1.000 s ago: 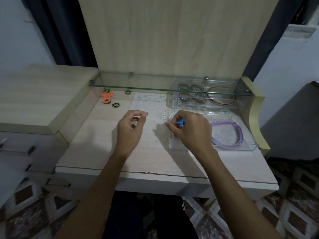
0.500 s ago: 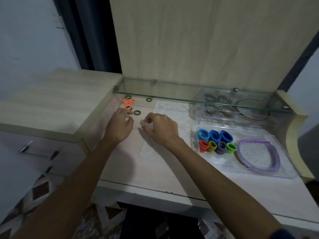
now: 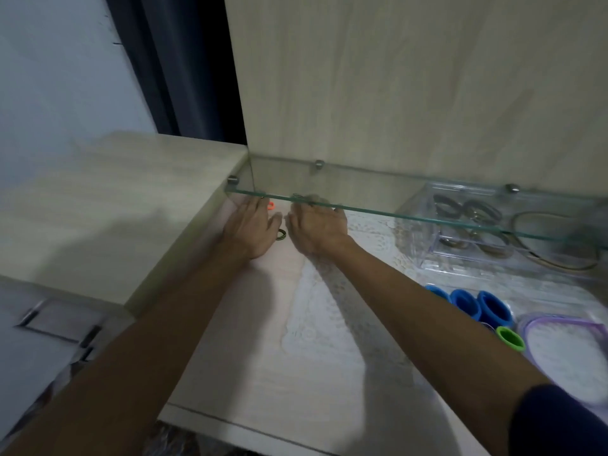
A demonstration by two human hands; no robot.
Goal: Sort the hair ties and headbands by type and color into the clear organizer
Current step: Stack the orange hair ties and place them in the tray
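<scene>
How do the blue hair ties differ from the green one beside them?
The three blue hair ties look bigger and thicker than the single bright green hair tie. The blue ones stand in a row farther back; the green one sits nearer the camera, next to the purple headband. All are chunky rings standing on edge.

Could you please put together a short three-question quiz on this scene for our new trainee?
1. True or false: the blue hair ties sit beside the purple headband.
2. Which colour is the hair tie lying between the left hand and the right hand? A) dark green B) white C) pink
3. Fill in: both hands reach under the ____ shelf.

Key: 1 true. 2 A. 3 glass. The fingertips are hidden behind the shelf edge, so any grip cannot be told.
</scene>
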